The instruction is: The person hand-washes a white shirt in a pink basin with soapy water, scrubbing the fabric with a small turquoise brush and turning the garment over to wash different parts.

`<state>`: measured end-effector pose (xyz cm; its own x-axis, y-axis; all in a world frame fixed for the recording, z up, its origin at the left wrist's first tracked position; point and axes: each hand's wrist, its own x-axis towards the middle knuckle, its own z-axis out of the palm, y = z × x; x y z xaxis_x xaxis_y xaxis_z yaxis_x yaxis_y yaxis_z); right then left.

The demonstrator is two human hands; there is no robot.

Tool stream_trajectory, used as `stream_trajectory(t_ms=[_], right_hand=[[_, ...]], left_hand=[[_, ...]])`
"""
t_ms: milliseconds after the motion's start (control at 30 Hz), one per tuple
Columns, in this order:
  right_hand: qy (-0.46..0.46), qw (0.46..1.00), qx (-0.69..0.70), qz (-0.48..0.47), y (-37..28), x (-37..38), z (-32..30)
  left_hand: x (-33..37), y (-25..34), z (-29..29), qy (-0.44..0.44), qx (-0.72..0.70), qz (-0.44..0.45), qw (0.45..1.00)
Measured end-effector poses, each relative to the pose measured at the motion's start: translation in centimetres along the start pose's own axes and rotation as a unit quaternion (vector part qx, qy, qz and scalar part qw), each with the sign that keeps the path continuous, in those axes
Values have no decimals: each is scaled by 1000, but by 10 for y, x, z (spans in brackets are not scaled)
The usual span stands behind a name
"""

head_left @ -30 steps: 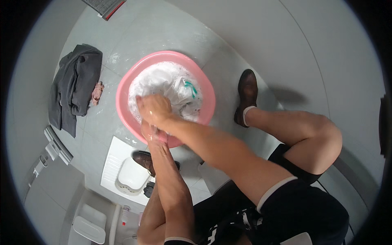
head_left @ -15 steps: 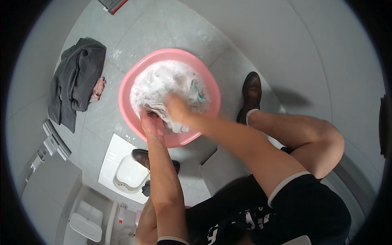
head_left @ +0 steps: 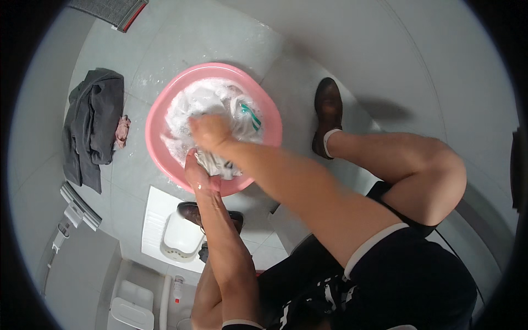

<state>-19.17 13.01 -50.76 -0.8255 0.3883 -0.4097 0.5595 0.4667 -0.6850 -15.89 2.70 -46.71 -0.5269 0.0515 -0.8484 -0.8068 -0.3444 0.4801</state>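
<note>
A pink basin [head_left: 270,110] on the floor is full of suds and soaked white laundry [head_left: 212,99]. At its near side my left hand [head_left: 201,173] is closed on a bunched white garment [head_left: 212,164], with some of the fingers hidden by cloth and foam. My right hand [head_left: 212,132] is just beyond the left, over the suds; motion smears its fingers, so its grip cannot be made out. A white cloth with a green stripe [head_left: 252,117] lies in the basin to the right of my right hand.
Dark grey clothing [head_left: 96,126] and a small pink cloth [head_left: 122,132] lie on the floor at left. A squat toilet [head_left: 181,236] is near my left shoe. A squeegee-like mop head [head_left: 80,204] leans by the left wall. My right shoe [head_left: 328,113] stands right of the basin.
My right hand has moved left across the basin, away from the bunched garment. My left hand stays at the near side on the cloth. The whole view has shifted slightly.
</note>
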Motion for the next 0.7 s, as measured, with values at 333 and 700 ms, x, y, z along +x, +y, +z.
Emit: stream_trajectory(t_ms=[333, 700], right_hand=[[-203, 962, -172, -52, 78, -14, -12], [-99, 989, -33, -108, -60, -63, -21]], left_hand=[[47, -12, -12, -19, -99, -11, 995], [35, -37, -44, -52, -900, -216, -376]])
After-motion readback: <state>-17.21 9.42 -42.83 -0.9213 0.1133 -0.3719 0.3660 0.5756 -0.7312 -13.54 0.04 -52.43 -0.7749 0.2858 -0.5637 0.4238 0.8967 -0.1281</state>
